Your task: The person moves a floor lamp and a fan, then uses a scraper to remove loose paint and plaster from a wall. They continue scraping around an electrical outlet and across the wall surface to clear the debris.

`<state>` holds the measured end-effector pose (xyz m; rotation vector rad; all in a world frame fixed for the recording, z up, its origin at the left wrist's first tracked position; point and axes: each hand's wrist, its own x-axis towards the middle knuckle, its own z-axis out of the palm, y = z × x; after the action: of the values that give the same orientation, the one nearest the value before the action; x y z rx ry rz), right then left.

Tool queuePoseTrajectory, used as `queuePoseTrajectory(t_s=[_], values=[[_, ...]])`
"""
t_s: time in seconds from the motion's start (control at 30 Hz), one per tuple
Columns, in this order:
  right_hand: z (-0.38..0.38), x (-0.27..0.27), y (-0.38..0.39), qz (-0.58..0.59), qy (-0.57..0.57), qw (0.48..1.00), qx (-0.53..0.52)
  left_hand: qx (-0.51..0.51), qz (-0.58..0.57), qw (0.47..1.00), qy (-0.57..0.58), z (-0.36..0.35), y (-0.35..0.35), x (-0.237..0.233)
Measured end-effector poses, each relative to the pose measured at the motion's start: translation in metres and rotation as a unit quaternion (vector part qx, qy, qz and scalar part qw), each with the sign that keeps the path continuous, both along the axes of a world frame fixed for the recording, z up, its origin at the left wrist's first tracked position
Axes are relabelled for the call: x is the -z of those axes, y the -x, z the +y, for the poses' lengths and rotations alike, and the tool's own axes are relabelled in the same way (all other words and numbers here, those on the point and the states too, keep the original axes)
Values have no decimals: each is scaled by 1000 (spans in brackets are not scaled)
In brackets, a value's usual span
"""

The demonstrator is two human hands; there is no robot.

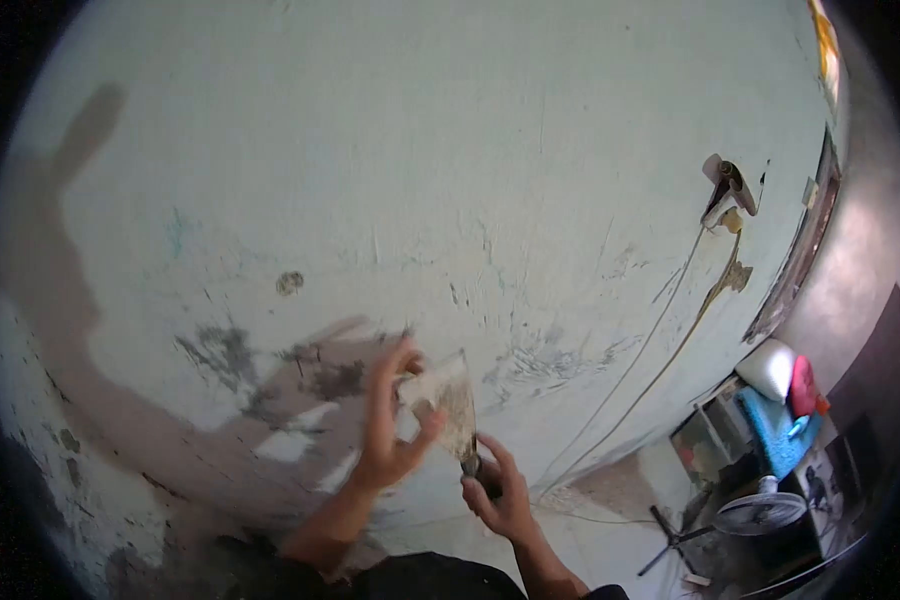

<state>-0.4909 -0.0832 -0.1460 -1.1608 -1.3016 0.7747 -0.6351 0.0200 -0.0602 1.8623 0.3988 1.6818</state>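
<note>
A wide putty knife (455, 400) with a stained, pale blade is held upright in front of the wall (530, 200). My right hand (502, 492) is closed round its dark handle, low in the view. My left hand (388, 425) is at the blade's left side, its thumb across the blade's face and its fingers curled by the upper left corner, so it grips the blade loosely. Behind the hands, the wall carries dark scuffs, scratches and rough grey patches (550, 365).
Two thin cords hang down the wall from a brown rolled piece (732, 190) at the right. A standing fan (760, 512), a white pillow (767, 370) and a blue cloth (775, 430) are at the lower right. My shadow falls on the left of the wall.
</note>
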Motion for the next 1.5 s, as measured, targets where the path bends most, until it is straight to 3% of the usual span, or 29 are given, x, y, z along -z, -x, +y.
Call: queuePoseTrajectory(t_s=[0.07,0.1,0.13,0.17,0.2,0.3,0.4,0.57,0.73,0.83,1.13,1.2,1.27,1.3,1.33,1.37,1.43,1.5], values=[[6,-23,-5,-63,-39,997,26,-166,58,971,-163,10,23,-16],[12,-37,-6,-114,-85,988,52,-165,53,972,-158,14,33,-28],[16,-50,-7,-162,-132,975,76,-169,148,936,-269,17,43,-40],[20,-60,-8,-162,-128,975,77,-168,243,878,-376,22,48,-50],[22,-68,-8,-160,-123,976,83,-165,246,879,-373,27,48,-59],[23,-83,-5,-126,-99,984,72,-182,328,796,-476,44,41,-81],[31,-90,-6,-91,-126,986,55,-205,368,760,-495,52,33,-93],[26,-115,-9,-95,-108,988,64,-245,369,762,-472,33,22,-103],[13,-103,-9,-120,-110,984,72,-284,421,726,-464,25,26,-109],[10,-89,-12,-40,-76,995,59,-286,422,718,-473,27,25,-101],[14,-94,-11,-17,-89,994,59,-291,436,681,-512,21,23,-112],[22,-97,-14,-21,-103,992,64,-287,428,689,-509,21,21,-115],[30,-101,-15,48,-130,988,74,-286,420,695,-509,28,16,-129],[42,-109,-6,16,-163,981,106,-296,381,711,-512,33,12,-141],[48,-119,2,47,-176,978,97,-303,343,725,-516,35,8,-147],[44,-121,2,51,-169,981,77,-336,330,701,-536,39,7,-148],[35,-127,-3,55,-172,982,56,-321,352,708,-521,30,8,-146],[19,-120,-11,124,-86,986,-67,-305,378,721,-494,28,5,-140]])
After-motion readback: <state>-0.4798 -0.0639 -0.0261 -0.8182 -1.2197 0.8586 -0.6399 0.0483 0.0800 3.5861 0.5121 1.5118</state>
